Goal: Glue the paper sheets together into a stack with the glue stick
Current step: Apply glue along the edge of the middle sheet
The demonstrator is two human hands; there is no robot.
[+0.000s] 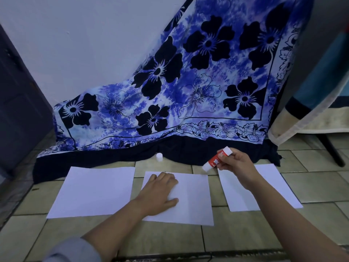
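Three white paper sheets lie side by side on the tiled floor: a left sheet (pixel 92 191), a middle sheet (pixel 194 201) and a right sheet (pixel 273 186). My left hand (pixel 160 191) rests flat with spread fingers on the middle sheet's left half. My right hand (pixel 236 163) grips a red and white glue stick (pixel 215 160), tilted, with its uncapped lower end just above the middle sheet's far right corner. The right forearm crosses over the right sheet and hides part of it.
The glue stick's white cap (pixel 159 157) stands on the floor behind the sheets, at the hem of a blue flowered cloth (pixel 188 87) draped against the wall. A dark door (pixel 17 110) is at left; a covered piece of furniture with a dark leg (pixel 332 152) stands at right.
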